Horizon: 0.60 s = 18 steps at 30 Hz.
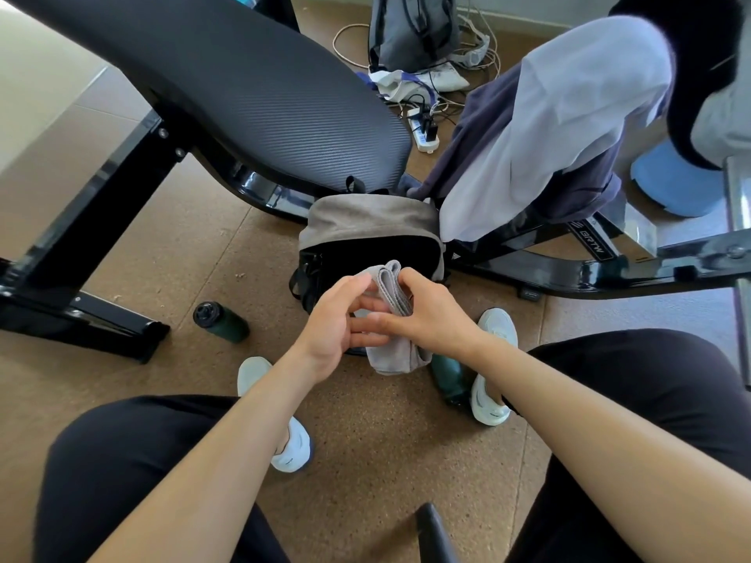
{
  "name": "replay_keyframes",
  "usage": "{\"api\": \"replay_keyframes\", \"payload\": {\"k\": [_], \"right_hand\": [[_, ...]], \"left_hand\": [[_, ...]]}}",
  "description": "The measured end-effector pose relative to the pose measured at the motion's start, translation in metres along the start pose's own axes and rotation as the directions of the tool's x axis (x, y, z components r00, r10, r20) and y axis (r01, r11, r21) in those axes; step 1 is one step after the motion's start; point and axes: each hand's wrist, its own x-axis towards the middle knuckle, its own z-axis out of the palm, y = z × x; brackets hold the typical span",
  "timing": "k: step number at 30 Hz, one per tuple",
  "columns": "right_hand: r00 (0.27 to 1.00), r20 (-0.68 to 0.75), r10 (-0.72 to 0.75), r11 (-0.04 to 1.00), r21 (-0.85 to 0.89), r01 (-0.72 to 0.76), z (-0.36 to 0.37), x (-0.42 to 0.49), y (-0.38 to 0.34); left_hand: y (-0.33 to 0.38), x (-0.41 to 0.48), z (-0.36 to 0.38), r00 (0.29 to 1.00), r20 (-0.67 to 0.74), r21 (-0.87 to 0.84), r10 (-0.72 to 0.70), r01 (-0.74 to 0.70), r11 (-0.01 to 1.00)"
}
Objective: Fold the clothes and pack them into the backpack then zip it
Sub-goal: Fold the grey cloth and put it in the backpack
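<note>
Cork-brown floor; folded grey cloth (392, 319) pinched by left hand (333, 331) and right hand (430, 319) above open grey-brown backpack (365, 221); folds best kept tight when lowered.

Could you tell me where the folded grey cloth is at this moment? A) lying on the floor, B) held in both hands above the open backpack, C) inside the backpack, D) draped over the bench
B: the left hand and right hand grip the folded grey cloth just in front of the open backpack.
</note>
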Motion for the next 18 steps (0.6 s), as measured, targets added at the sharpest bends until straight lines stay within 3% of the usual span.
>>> {"api": "replay_keyframes", "payload": {"k": [3, 6, 9, 11, 13, 15, 18], "right_hand": [[0.999, -0.044, -0.003, 0.995, 0.096, 0.007, -0.005, 0.006, 0.006], [1.0, -0.02, 0.02, 0.957, 0.291, -0.014, -0.014, 0.01, 0.006], [0.994, 0.076, 0.081, 0.8, 0.589, -0.111, -0.026, 0.009, -0.002], [0.985, 0.152, 0.086, 0.628, 0.759, -0.172, -0.034, 0.009, -0.007], [0.981, 0.165, 0.105, 0.514, 0.835, -0.195, -0.04, 0.01, -0.006], [0.978, 0.127, 0.163, 0.531, 0.824, -0.195, -0.04, 0.013, -0.002], [0.961, 0.043, 0.274, 0.648, 0.73, -0.217, -0.035, 0.016, 0.008]], "left_hand": [[0.002, 0.0, -0.004, 0.999, -0.023, 0.056, 0.044, -0.042, 0.998], [0.003, 0.004, -0.008, 0.954, -0.283, 0.068, 0.102, -0.086, 0.994], [-0.003, 0.009, -0.019, 0.884, -0.464, 0.039, 0.064, -0.052, 0.998], [-0.004, 0.008, -0.024, 0.918, -0.393, -0.091, -0.053, 0.019, 0.996], [-0.001, 0.001, -0.021, 0.974, -0.192, -0.211, -0.119, 0.078, 0.974], [0.002, -0.003, -0.015, 0.994, -0.016, -0.28, -0.113, 0.104, 0.954], [0.004, -0.005, -0.008, 0.994, 0.02, -0.247, -0.109, 0.11, 0.963]]}}
